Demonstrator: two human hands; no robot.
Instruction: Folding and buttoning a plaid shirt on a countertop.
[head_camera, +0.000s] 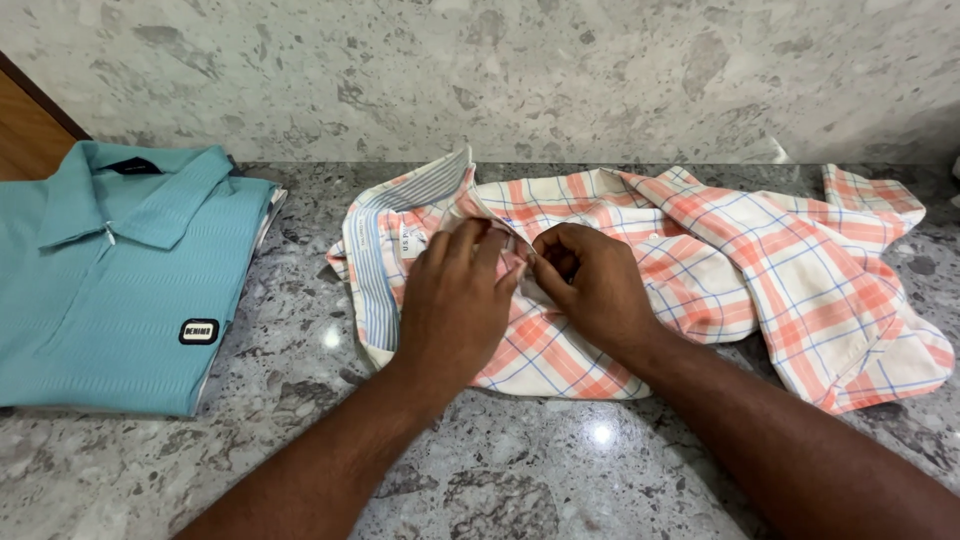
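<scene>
On checked shirt (720, 250), both hands pinching placket

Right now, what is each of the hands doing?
Left hand: closed, pinching the checked shirt near its collar.
Right hand: closed, pinching the same shirt's front edge.

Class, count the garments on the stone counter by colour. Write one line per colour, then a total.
Teal polo shirt, folded: 1
Orange, white and blue checked shirt, under both hands: 1
Total: 2
</scene>
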